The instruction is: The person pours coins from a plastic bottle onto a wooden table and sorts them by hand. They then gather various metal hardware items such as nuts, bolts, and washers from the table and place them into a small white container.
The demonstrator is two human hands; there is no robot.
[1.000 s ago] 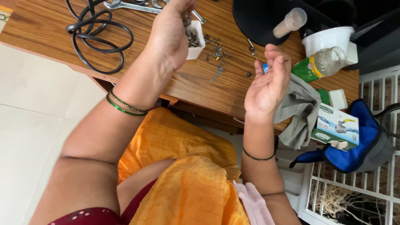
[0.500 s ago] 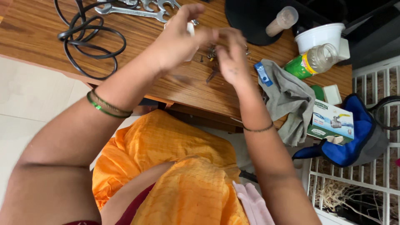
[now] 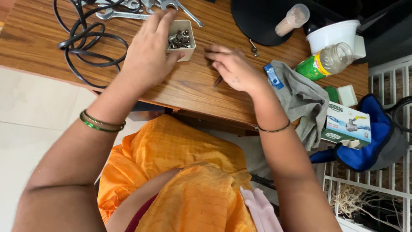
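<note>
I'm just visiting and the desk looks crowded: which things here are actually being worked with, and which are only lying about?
In use:
left hand on the small white square cup of metal nuts and bolts
right hand over loose metal screws on the wooden table

Lying about:
coiled black cable
steel spanners
grey cloth
green-labelled clear plastic bottle
white plastic bowl
printed cardboard box

A wooden table [image 3: 180, 92] carries a white box of nuts [image 3: 182, 39] at 12 o'clock, black cable [image 3: 81, 41] and spanners [image 3: 128, 13] at 10, a grey cloth [image 3: 300, 96] and a bottle [image 3: 324, 62] at 3.
</note>
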